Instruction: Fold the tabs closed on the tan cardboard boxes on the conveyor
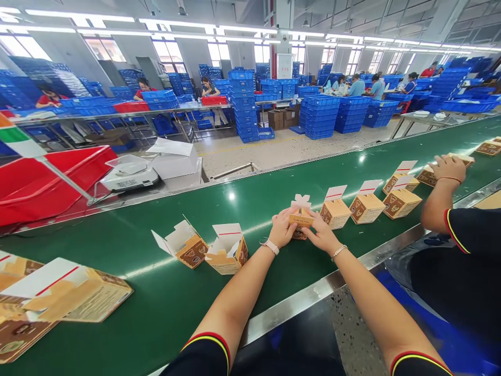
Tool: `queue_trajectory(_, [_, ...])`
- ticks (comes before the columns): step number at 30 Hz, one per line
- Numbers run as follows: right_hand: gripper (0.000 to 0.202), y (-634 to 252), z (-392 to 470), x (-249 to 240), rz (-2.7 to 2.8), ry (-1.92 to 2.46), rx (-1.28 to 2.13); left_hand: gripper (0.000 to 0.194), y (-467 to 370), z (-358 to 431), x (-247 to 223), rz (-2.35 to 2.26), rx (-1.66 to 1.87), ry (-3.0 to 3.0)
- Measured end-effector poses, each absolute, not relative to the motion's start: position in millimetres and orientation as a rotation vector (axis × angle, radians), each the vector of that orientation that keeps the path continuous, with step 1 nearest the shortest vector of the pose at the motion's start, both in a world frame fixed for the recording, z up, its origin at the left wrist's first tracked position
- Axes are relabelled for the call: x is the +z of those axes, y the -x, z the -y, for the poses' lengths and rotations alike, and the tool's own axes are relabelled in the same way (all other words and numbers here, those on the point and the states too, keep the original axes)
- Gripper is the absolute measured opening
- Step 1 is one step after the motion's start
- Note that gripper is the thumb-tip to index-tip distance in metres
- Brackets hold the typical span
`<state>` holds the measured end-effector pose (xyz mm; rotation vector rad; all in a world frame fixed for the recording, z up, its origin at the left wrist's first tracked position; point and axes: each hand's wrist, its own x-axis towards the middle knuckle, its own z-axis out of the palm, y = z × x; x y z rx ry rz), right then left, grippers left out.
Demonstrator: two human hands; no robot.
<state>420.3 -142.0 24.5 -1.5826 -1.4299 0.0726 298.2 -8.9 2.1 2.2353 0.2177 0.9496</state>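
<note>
Carton [301,221], printed, one: on the green belt [156,313], between two hands.
Left hand [282,231] and right hand [322,235] pinch its opposite sides; probably light, stiff, creasable card, best gripped by side walls. Nearby: two open cartons [193,250] left, four flap-up cartons [335,213] right; beyond these, one co-worker's hand [448,169].

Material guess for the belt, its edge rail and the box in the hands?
Belt: probably PVC or rubber, smooth, semi-gloss; lamp streaks show.
Edge rail: bare metal, likely stainless; grey sheen.
Box: printed paperboard, probably; thin folded flaps.
</note>
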Motion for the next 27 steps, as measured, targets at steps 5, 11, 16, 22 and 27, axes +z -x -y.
queue_trajectory(5, [0.034,-424.0,127.5,22.9,1.051,1.505,-0.027,0.027,-313.0,13.7,14.6,-0.372,0.914,-2.108])
queue_trajectory(11, [0.037,-424.2,104.4,3.4,0.406,1.597,-0.018,0.051,-344.0,23.7,24.0,-0.604,0.743,-1.323])
queue_trajectory(16, [0.049,-435.6,103.8,-6.7,0.327,1.563,0.180,0.054,-368.4,22.3,34.1,-0.712,0.436,-1.235])
queue_trajectory(22, [0.037,-447.1,114.7,2.9,0.435,1.585,0.127,0.043,-377.4,32.8,41.7,-0.783,0.474,-1.255])
queue_trajectory(27, [0.033,-434.7,143.2,14.2,0.560,1.600,-0.017,0.074,-346.6,66.1,30.4,-0.786,0.909,-1.605])
